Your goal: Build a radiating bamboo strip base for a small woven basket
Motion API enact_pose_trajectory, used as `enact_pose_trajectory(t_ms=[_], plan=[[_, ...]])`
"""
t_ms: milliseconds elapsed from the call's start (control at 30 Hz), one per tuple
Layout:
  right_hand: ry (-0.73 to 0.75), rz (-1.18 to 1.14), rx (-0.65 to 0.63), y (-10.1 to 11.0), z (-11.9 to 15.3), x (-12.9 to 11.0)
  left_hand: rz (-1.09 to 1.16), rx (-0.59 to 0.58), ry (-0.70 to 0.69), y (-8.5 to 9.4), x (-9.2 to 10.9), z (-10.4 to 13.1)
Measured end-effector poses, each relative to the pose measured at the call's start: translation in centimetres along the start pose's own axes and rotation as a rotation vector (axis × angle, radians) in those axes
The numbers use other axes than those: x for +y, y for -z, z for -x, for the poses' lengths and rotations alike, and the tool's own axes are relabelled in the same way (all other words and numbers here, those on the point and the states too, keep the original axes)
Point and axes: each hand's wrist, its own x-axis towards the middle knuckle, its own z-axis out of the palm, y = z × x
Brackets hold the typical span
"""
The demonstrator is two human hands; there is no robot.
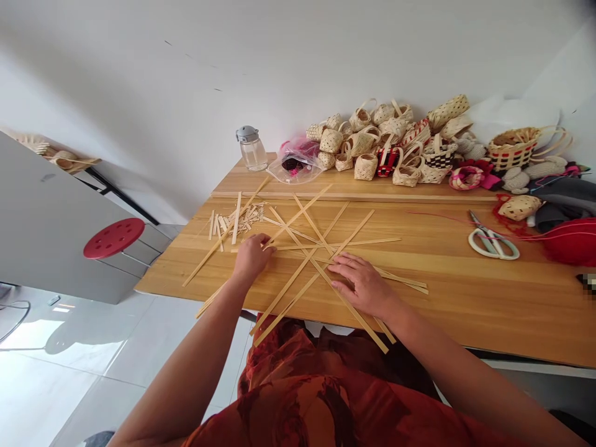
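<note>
My right hand point(356, 280) lay loosely spread, hiding where the crossed strips point(298, 273) met; I couldn't tell whether my left hand point(254, 256) gripped one.

Smooth wooden table point(442, 298) with a soft sheen; matt, flat wood-like strips point(282, 290); clear, crinkled plastic bag point(289, 172).

There are over ten strips point(352, 313), over ten baskets point(365, 167), one bottle point(252, 151), one stool point(114, 238), one pair of scissors point(492, 241).
</note>
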Motion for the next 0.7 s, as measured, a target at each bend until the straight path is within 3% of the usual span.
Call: enact_pose_trajectory(t_ms=[300, 500, 700], plan=[[-0.018, -0.027, -0.052, 0.7, -0.5, -0.1, 0.031, 0.006, -0.04, -1.0, -1.9, 0.4], [-0.006, -0.03, -0.011, 1.3, -1.3, -0.1, 0.046, -0.001, -0.062, -1.1, -2.2, 0.2], [-0.007, 0.04, -0.01, 0.3, -2.5, 0.0, 0.021, -0.026, -0.067, -0.9, -1.9, -0.2]])
